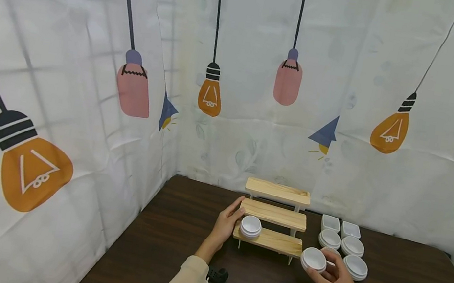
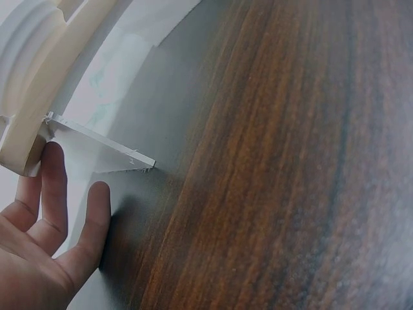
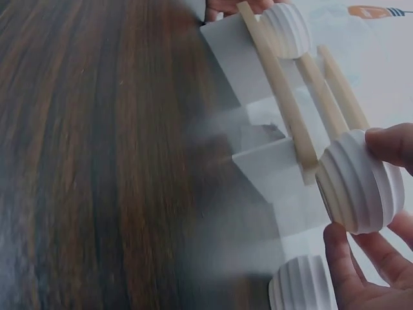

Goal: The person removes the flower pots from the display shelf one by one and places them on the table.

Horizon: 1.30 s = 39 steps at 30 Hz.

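A three-tier wooden display stand (image 1: 273, 213) with clear supports stands on the table. On its lowest tier, at the left end, sits a small round white ribbed bowl (image 1: 250, 226). My left hand (image 1: 224, 226) is at the stand's left side; in the left wrist view its fingers (image 2: 55, 187) touch the end of a plank, one finger apart from it. My right hand (image 1: 336, 280) holds another white ribbed bowl (image 1: 313, 259) between thumb and fingers, upright, just off the stand's lower right end. The right wrist view shows this held bowl (image 3: 361, 181) close up.
Right of the stand, several round white bowls (image 1: 355, 266) stand in two columns, with two square white dishes (image 1: 331, 223) behind them. One bowl is partly hidden by my right hand. A patterned white curtain (image 1: 225, 151) borders the dark wooden table (image 1: 139, 246) behind and left.
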Each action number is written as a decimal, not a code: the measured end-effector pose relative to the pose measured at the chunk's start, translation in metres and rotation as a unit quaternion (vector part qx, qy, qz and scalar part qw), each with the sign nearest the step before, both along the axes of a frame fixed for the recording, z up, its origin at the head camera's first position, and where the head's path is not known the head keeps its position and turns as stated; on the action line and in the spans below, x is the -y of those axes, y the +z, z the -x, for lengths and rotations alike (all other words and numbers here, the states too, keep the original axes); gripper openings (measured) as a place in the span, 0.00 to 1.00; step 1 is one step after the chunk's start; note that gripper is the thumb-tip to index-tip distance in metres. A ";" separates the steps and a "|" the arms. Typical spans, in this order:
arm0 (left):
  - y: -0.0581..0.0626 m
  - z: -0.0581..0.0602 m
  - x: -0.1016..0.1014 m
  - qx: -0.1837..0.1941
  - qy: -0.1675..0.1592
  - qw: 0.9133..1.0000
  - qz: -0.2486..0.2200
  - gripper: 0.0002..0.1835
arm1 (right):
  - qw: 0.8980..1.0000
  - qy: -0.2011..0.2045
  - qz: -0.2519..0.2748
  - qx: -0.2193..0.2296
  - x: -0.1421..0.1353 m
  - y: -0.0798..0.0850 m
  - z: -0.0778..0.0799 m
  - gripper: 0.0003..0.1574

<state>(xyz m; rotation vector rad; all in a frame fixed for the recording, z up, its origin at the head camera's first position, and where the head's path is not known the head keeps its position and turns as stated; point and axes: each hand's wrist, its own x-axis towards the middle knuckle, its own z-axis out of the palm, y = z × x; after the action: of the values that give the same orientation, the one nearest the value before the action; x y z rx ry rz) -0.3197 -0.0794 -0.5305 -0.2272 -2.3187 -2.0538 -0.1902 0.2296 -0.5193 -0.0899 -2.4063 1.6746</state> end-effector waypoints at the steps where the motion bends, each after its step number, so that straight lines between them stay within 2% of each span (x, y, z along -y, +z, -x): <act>1: 0.000 0.000 0.000 0.000 0.000 1.000 0.000 0.29 | 1.000 0.001 0.000 -0.005 -0.001 -0.001 -0.001 0.39; 10: -0.001 0.002 0.000 0.003 0.004 1.000 0.000 0.26 | 0.999 -0.009 -0.030 -0.016 -0.012 -0.004 -0.005 0.39; 19: -0.001 0.002 0.001 0.004 0.001 1.000 -0.002 0.26 | 0.998 -0.010 -0.039 -0.040 -0.021 -0.010 -0.011 0.35; 30: 0.000 0.002 0.000 0.004 0.001 1.000 -0.003 0.27 | 0.997 -0.019 -0.068 -0.041 -0.032 -0.017 -0.015 0.35; 39: -0.001 0.003 0.001 0.006 -0.001 1.000 -0.005 0.26 | 0.995 -0.015 -0.095 0.003 -0.046 -0.022 -0.015 0.38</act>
<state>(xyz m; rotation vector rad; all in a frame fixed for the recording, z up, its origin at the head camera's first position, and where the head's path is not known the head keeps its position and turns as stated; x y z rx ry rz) -0.3223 -0.0805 -0.5317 -0.2190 -2.3141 -2.0736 -0.1747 0.2755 -0.5413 -0.1022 -2.5414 1.4270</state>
